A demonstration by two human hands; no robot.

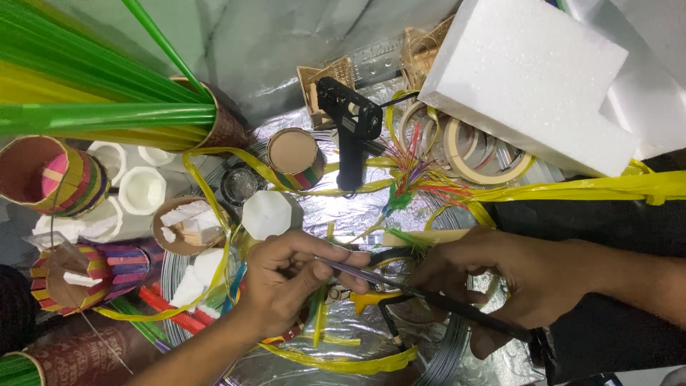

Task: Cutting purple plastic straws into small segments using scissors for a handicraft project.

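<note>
Little free room: clutter rings both hands at lower centre. The left hand (286,275) pinches a thin purple stick (357,273); the right hand (500,275) closes round a black-handled tool (457,309) (its tip is hidden). Crinkled silver foil (343,211) covers the surface; a white foam block (532,75) fills upper right.

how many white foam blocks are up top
2: a large foam block at upper right, lying over the tape rolls, and a second foam block behind it at the right edge. Others may be hidden.
</note>
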